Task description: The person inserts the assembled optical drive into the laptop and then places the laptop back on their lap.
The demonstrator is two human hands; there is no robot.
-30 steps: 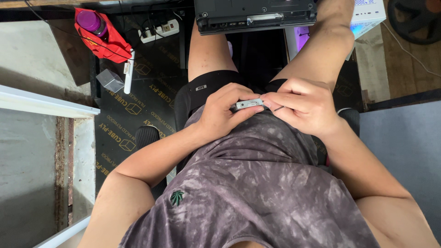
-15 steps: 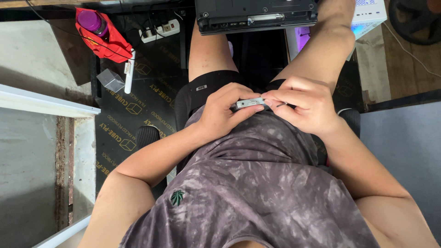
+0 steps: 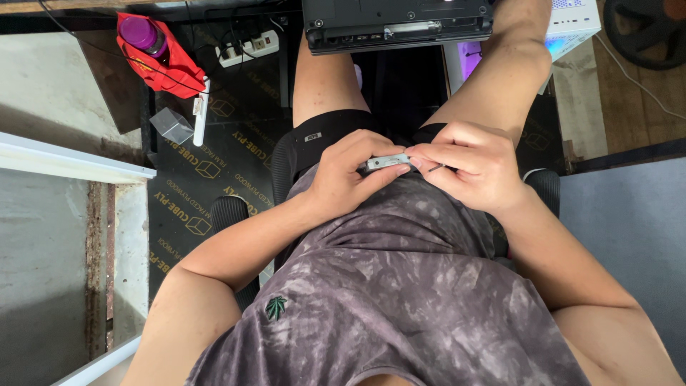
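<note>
I look straight down at my lap, seated in a black chair. My left hand pinches a small flat silver metal piece between thumb and fingers. My right hand is closed on a thin dark pin-like tool, its tip right at the end of the silver piece. Both hands meet over my black shorts and grey mottled shirt.
A black device with rear ports lies ahead at the top. A red bag with a purple bottle, a white power strip and a white stick-shaped object sit at the upper left. A white ledge runs at left.
The right hand has drawn slightly away from the silver piece, and the thin tool now shows between its fingers. The left hand has barely moved.
</note>
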